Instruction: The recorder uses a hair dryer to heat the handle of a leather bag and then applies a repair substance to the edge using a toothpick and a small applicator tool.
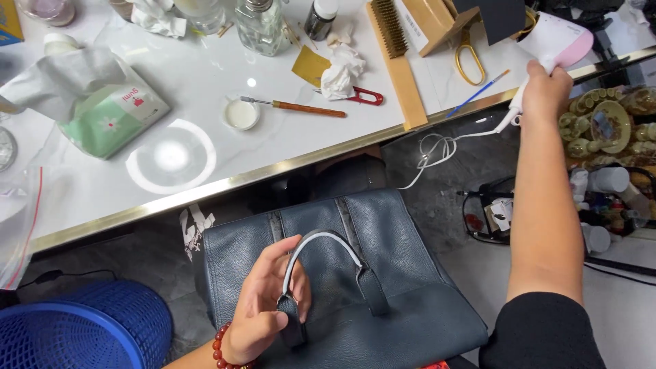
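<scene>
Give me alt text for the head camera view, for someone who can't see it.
A person's left hand pinches the handle of a dark blue leather bag while the right hand holds a pink-and-white hair dryer at the cluttered white table.

Cluttered white table (pixel 205 75), brush (pixel 400 61), scissors (pixel 470 58)

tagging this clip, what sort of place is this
Probably a leather-repair or craft workbench. The left hand holds the handle of a dark bag, the right hand grips a hair dryer, and a brush and scissors lie on the table.
</scene>
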